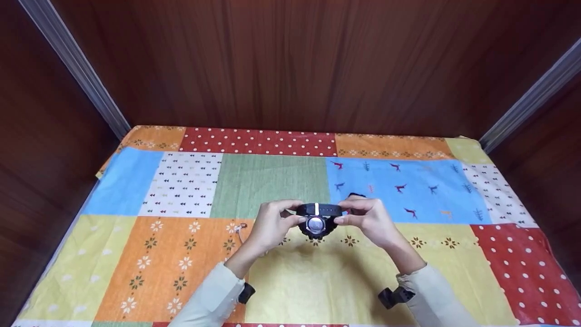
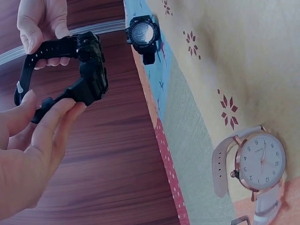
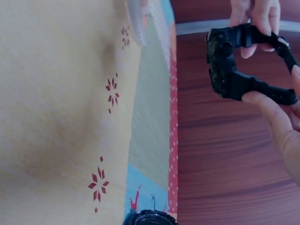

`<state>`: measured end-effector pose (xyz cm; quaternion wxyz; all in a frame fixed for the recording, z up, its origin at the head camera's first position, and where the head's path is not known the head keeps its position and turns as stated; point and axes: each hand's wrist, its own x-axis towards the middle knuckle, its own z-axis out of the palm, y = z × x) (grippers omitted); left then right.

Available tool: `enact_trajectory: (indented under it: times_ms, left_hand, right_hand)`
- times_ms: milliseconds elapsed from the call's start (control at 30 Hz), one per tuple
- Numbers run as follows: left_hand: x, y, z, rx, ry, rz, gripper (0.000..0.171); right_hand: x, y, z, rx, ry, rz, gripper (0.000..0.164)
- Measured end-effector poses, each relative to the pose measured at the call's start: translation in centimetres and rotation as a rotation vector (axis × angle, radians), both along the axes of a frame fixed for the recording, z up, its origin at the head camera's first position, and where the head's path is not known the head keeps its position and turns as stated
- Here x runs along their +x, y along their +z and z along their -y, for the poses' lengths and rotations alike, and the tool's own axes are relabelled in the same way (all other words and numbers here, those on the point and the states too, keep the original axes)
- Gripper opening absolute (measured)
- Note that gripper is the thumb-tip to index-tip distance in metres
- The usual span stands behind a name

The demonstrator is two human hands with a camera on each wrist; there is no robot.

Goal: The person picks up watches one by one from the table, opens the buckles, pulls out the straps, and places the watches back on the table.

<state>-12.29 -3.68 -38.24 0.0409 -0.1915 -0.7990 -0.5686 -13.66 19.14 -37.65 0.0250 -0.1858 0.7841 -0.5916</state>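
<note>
A black wristwatch [image 1: 316, 223] with a chunky case is held up between both hands, its strap bent round into a loop. My left hand [image 1: 273, 225] pinches the strap on one side, with thumb and fingers at either face of it. On the opposite side my right hand [image 1: 370, 221] pinches the strap the same way. In the left wrist view, a pale loop shows on the strap of the watch [image 2: 91, 70]. The right wrist view shows the watch [image 3: 220, 63] from its side, with my right hand [image 3: 281, 124] low and my left hand [image 3: 258, 18] above.
Beyond the right hand, a second black watch [image 2: 143, 33] lies on a blue patch of the patchwork cloth [image 1: 272, 177]. A rose-gold watch [image 2: 260, 161] with a pale strap lies near the left forearm, which mostly covers it in the head view. Brown wood panels [image 1: 290, 63] surround the table.
</note>
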Motion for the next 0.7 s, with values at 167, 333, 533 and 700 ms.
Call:
enact_trajectory:
  times_ms: [167, 333, 533, 700]
  left_hand:
    - [0.08, -0.04, 0.0, 0.036, -0.012, 0.06, 0.023]
    - [0.16, -0.04, 0.0, 0.087, -0.021, 0.094, 0.024]
    - [0.17, -0.08, 0.06, 0.106, -0.031, 0.114, 0.024]
    - [0.08, -0.31, 0.07, 0.152, -0.041, 0.147, 0.025]
  right_hand:
    - [0.06, -0.26, -0.17, -0.036, 0.018, 0.0, 0.023]
    - [0.01, -0.44, -0.31, -0.055, 0.013, 0.009, 0.023]
    - [-0.03, -0.63, -0.43, -0.052, 0.01, 0.01, 0.023]
    - [-0.04, -0.72, -0.47, -0.048, 0.006, 0.011, 0.023]
